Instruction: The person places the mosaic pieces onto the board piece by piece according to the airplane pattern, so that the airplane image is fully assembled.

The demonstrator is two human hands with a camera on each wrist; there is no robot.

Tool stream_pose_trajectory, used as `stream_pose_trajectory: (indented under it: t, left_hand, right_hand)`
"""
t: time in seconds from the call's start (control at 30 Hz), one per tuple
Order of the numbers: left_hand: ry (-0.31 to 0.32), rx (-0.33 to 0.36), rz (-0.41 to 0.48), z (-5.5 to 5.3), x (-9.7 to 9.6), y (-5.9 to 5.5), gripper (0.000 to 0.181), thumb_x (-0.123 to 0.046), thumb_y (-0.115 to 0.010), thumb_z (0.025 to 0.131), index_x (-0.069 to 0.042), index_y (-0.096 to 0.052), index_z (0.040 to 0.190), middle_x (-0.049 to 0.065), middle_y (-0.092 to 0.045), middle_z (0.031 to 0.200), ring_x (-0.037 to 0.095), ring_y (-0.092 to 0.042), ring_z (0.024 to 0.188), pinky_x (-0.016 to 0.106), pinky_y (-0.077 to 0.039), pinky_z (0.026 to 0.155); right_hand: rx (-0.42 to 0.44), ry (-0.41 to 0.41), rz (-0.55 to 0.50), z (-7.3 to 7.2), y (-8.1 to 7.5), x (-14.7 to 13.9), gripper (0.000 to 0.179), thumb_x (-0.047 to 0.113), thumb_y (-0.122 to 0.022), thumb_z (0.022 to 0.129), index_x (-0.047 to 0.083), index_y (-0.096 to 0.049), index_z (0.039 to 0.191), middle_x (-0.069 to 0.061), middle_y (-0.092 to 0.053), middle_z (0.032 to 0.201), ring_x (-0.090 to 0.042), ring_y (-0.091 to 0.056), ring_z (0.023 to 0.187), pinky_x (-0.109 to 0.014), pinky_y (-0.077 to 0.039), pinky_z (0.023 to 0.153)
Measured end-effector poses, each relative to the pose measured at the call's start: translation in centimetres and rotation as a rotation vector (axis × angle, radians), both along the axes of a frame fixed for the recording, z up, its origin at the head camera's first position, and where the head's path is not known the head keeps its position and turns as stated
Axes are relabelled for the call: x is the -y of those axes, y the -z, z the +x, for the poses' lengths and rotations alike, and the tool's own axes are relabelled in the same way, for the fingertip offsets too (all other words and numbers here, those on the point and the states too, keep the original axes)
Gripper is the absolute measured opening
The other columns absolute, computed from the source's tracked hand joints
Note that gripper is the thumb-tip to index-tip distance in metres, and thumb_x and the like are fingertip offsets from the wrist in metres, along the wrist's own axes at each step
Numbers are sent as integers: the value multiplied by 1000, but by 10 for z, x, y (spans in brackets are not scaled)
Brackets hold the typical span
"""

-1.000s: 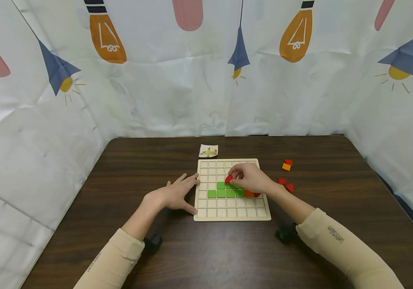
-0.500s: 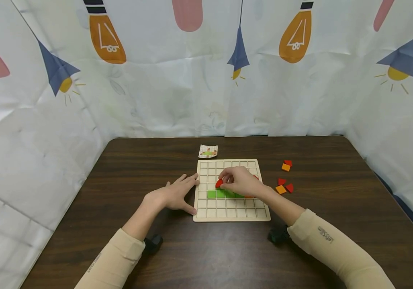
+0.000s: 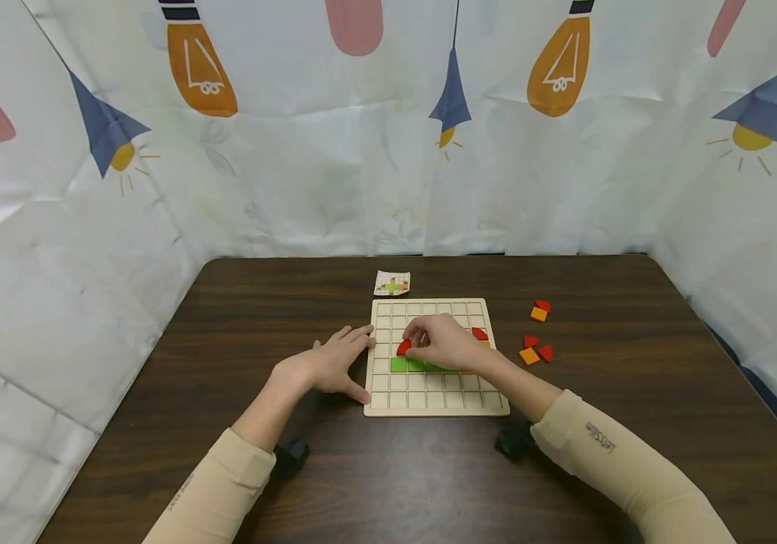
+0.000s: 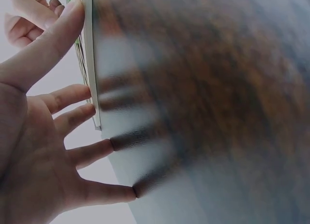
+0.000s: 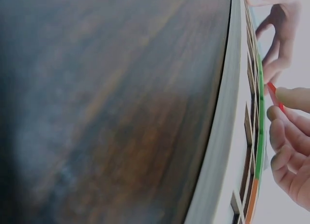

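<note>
A pale wooden grid board (image 3: 436, 404) lies flat on the dark table. My left hand (image 3: 330, 366) has its fingers spread, with thumb and fingertips at the board's left edge. In the left wrist view the other fingertips (image 4: 104, 145) reach down to the tabletop. Over the board, my right hand (image 3: 446, 342) pinches a red quarter-round tile (image 3: 403, 347) between thumb and fingers. A row of green square tiles (image 3: 398, 365) sits in the grid below it, partly hidden by that hand. Another red tile (image 3: 479, 333) sits near the board's right edge, with an orange tile (image 3: 484, 344) below it.
Right of the board lie loose red tiles (image 3: 546, 353) and orange tiles (image 3: 529, 356). Farther back are one more red tile and an orange square tile (image 3: 539, 314). A small printed pattern card (image 3: 392, 283) lies behind the board. A patterned white curtain (image 3: 388, 189) surrounds the table.
My right hand has moved left across the board, still pinching the red tile. This uncovers the tiles near the right edge and covers more green ones. The left hand has stayed in place.
</note>
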State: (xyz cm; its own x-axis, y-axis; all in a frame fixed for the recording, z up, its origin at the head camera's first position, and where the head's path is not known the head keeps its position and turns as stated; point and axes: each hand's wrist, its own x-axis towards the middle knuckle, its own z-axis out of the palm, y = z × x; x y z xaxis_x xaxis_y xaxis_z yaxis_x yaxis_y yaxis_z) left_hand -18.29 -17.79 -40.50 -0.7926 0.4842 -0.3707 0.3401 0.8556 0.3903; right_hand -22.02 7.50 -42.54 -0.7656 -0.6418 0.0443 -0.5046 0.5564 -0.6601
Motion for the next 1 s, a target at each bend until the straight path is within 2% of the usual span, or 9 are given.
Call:
stream_pose_trajectory:
  t: [0.23, 0.6, 0.87, 1.0]
  left_hand:
    - [2, -2, -3, 0, -1, 0, 94, -46, -87, 81, -11, -42, 155, 9, -15, 170, 42, -11, 154, 81, -19, 107]
    - [5, -14, 7, 1, 0, 0, 94, -46, -87, 81, -10, -42, 155, 9, -16, 170, 42, -12, 154, 82, -18, 106]
    - [9, -11, 8, 2, 0, 0, 93, -46, -87, 82, -10, -42, 155, 10, -16, 170, 41, -12, 154, 82, -19, 106]
    - [11, -10, 10, 1, 1, -1, 93, -46, -87, 82, -10, -41, 155, 10, -16, 170, 41, -12, 154, 82, -18, 106]
  right_hand:
    - [-6, 21, 47, -1, 1, 6, 19, 19, -81, 90, 9, -72, 103, 9, -65, 79, -8, -59, 70, -28, -51, 68]
    - [-39, -10, 103, -3, 1, 11, 14, 15, -81, 90, 9, -73, 101, 8, -63, 77, -9, -57, 68, -28, -50, 67]
    - [-46, -6, 132, -3, 2, 10, 24, 16, -81, 90, 9, -72, 111, 9, -64, 81, -7, -59, 72, -29, -51, 72]
    - [-54, -9, 123, -2, 1, 9, 22, 16, -81, 90, 9, -73, 109, 9, -64, 80, -7, -58, 70, -29, -51, 70]
